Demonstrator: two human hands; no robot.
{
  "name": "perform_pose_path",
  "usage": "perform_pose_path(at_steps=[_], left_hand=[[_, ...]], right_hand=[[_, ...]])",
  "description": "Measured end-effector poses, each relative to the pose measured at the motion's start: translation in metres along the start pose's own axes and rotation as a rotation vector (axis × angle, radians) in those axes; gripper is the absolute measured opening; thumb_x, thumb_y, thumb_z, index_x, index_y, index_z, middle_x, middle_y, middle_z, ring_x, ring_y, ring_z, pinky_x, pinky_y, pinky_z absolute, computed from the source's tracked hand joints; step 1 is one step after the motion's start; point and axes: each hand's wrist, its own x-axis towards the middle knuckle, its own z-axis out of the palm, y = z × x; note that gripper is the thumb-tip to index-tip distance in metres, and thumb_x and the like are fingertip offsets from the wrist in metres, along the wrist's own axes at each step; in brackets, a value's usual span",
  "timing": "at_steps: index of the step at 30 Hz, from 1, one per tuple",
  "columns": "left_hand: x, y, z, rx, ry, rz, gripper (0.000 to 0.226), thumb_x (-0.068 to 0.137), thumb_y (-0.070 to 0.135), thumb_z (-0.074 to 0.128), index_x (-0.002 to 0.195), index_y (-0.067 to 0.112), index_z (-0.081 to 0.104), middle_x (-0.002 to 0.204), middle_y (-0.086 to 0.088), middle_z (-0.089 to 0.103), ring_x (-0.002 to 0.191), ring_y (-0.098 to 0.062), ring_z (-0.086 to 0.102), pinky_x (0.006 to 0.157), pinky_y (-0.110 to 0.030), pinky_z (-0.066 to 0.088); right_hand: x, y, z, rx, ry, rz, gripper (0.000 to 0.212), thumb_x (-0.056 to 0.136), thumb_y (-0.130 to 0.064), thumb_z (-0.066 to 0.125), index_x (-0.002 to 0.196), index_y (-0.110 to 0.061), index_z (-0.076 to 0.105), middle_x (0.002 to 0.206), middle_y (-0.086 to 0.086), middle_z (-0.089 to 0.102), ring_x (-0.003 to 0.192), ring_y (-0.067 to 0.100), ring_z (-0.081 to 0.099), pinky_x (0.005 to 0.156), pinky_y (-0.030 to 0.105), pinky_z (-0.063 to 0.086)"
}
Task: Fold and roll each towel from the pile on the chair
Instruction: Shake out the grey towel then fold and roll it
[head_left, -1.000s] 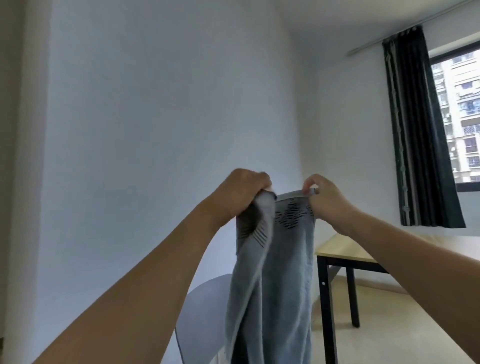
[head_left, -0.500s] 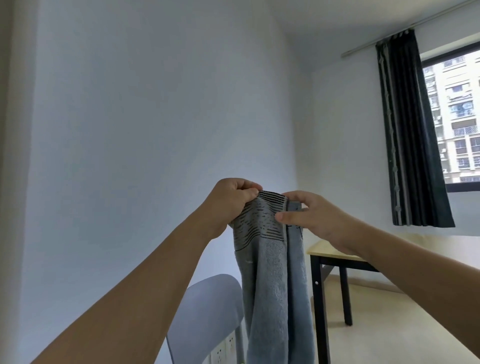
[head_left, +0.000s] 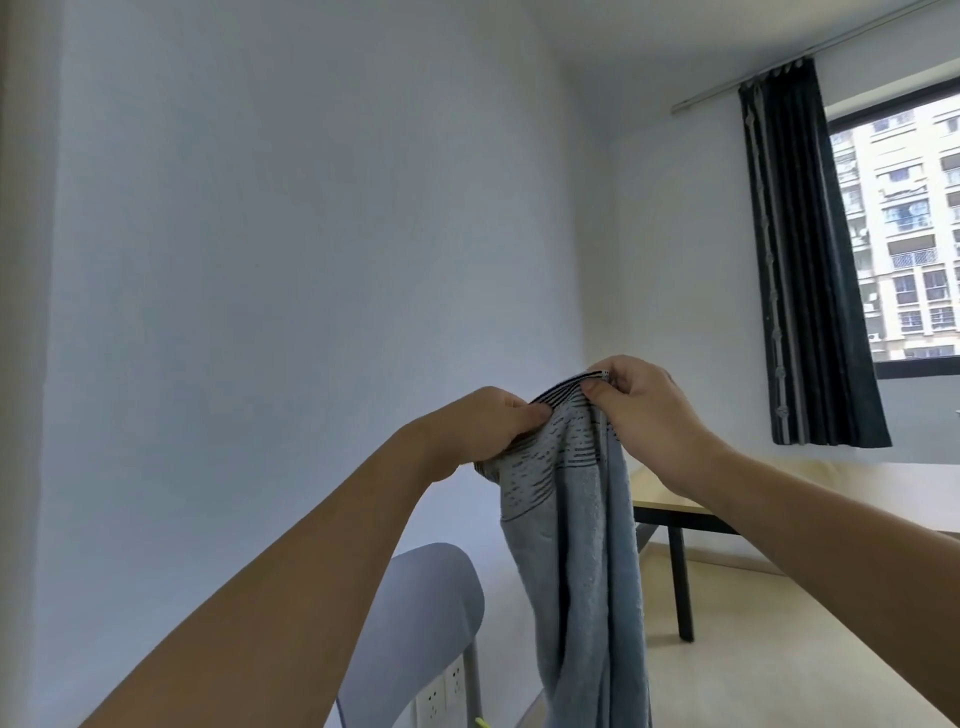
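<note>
holding the towel (head_left: 576, 545) up in the air above the chair (head_left: 415, 623), the left hand (head_left: 483, 426) and right hand (head_left: 639, 410) both pinch its striped top edge. it looks soft, light and limp; better to grip the two corners.

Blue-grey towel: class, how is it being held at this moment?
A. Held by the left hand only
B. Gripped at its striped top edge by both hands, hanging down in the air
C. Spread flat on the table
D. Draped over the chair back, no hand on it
B: the left hand and right hand both pinch the striped top edge of the blue-grey towel, which hangs freely below them.
</note>
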Motion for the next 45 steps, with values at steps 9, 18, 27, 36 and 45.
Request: perform_pose_path(at_steps=[9, 18, 27, 36, 45], left_hand=[[0.016, 0.014, -0.02, 0.977, 0.605, 0.32, 0.013, 0.098, 0.017, 0.036, 0.106, 0.011, 0.044, 0.076, -0.002, 0.053, 0.063, -0.022, 0.048, 0.057, -0.031, 0.031], [0.015, 0.111, -0.098, 1.277, 0.885, 0.303, 0.025, 0.092, 0.015, 0.038, 0.112, 0.016, 0.053, 0.092, 0.001, 0.061, 0.107, -0.024, 0.052, 0.111, -0.061, 0.005], [-0.033, 0.21, -0.146, 1.157, 1.107, 0.373, 0.03, 0.083, -0.001, 0.042, 0.11, 0.01, 0.051, 0.102, -0.009, 0.055, 0.095, -0.028, 0.05, 0.072, -0.033, 0.028], [-0.066, 0.263, -0.168, 1.061, 1.106, 0.28, 0.016, 0.08, 0.005, 0.045, 0.091, 0.012, 0.053, 0.125, -0.013, 0.034, 0.115, -0.032, 0.032, 0.076, -0.038, 0.033], [-0.007, 0.216, -0.155, 0.554, 0.373, 0.076, 0.031, 0.084, 0.029, 0.067, 0.105, 0.008, 0.063, 0.093, -0.01, 0.066, 0.069, -0.019, 0.062, 0.06, -0.027, 0.051]], right_hand=[[0.034, -0.029, -0.011, -0.234, 0.001, -0.102, 0.03, 0.095, -0.008, 0.044, 0.116, -0.021, 0.06, 0.077, 0.001, 0.056, 0.061, 0.016, 0.051, 0.048, 0.018, 0.036], [0.089, -0.147, -0.062, -0.894, -0.003, -0.23, 0.017, 0.084, -0.001, 0.044, 0.097, -0.001, 0.055, 0.093, 0.017, 0.059, 0.077, 0.03, 0.054, 0.059, 0.03, 0.041], [0.093, -0.266, -0.102, -0.754, 0.217, -0.249, 0.023, 0.074, 0.006, 0.051, 0.057, -0.006, 0.04, 0.059, 0.01, 0.045, 0.059, 0.027, 0.049, 0.043, 0.023, 0.027], [0.088, -0.327, -0.135, -0.379, 0.211, -0.157, 0.027, 0.087, 0.0, 0.043, 0.061, -0.007, 0.038, 0.064, 0.008, 0.039, 0.053, 0.017, 0.033, 0.048, 0.024, 0.026], [0.097, -0.24, -0.116, -0.426, 0.003, 0.209, 0.026, 0.082, -0.002, 0.033, 0.059, -0.015, 0.034, 0.053, 0.0, 0.029, 0.047, 0.011, 0.019, 0.051, 0.021, 0.013]])
